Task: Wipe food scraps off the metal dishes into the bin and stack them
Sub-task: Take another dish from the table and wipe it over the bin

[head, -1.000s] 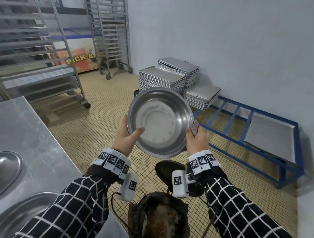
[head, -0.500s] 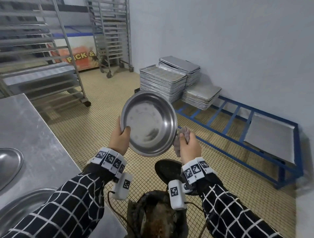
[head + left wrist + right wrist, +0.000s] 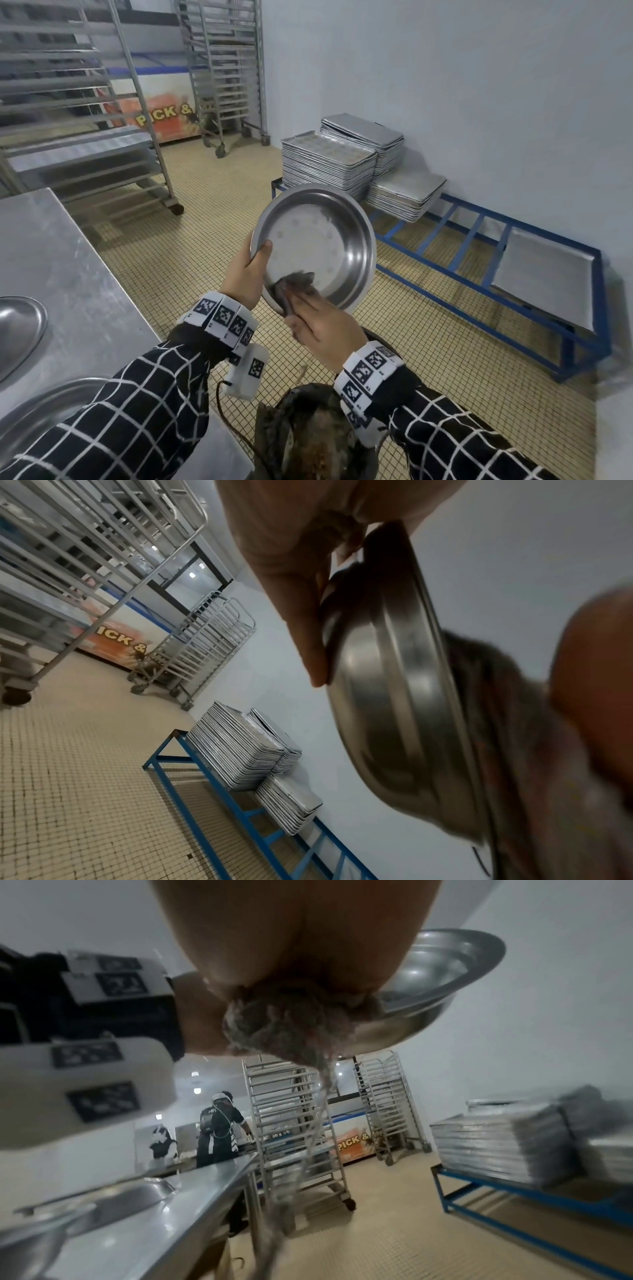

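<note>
One metal dish [image 3: 318, 240] gripped by left hand [image 3: 245, 274], right hand [image 3: 325, 325] pressing rag [image 3: 294, 279] inside above bin [image 3: 308, 435]; stacking remains.

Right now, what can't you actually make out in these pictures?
- Bin contents: head view, cut off by the bottom edge and the right hand's sleeve.
- Right hand fingers: hidden against the cloth.
- Dish lower inside: covered by cloth.
- Left wrist view: dish and cloth blurred.
</note>
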`<state>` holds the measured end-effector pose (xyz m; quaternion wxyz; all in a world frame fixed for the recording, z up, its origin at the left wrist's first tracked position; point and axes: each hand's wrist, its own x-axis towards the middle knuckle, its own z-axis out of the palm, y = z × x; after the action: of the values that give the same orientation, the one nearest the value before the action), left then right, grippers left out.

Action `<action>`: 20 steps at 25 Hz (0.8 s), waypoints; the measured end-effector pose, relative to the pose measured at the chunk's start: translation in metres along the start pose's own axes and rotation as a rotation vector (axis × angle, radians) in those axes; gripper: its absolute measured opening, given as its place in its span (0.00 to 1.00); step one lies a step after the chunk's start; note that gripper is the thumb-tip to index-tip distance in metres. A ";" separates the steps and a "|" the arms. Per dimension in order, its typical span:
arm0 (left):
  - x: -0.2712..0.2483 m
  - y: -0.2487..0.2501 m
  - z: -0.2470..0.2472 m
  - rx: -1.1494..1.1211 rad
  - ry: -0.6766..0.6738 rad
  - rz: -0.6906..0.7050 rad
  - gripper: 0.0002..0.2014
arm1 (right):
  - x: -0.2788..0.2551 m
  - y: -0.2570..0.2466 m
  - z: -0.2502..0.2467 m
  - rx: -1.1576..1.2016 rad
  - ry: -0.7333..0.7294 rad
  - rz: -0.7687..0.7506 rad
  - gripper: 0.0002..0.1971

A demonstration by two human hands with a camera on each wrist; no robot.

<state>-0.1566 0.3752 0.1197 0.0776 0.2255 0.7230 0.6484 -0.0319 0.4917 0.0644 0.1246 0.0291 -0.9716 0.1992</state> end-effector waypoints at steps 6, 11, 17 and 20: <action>-0.003 -0.004 -0.004 -0.022 0.038 -0.019 0.17 | -0.001 0.022 -0.007 -0.228 -0.002 0.087 0.32; -0.005 0.007 -0.001 0.041 0.013 0.039 0.18 | 0.004 -0.008 0.004 0.111 0.093 0.013 0.28; -0.009 0.005 -0.002 0.009 -0.020 0.029 0.17 | -0.012 0.014 -0.006 -0.298 -0.005 0.176 0.30; -0.013 0.001 0.000 -0.032 -0.055 0.003 0.15 | -0.012 0.036 -0.013 -0.455 -0.085 0.278 0.36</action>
<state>-0.1451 0.3695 0.1187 0.1001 0.2432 0.7097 0.6536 -0.0209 0.5303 0.0588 0.0583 -0.1251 -0.9904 -0.0104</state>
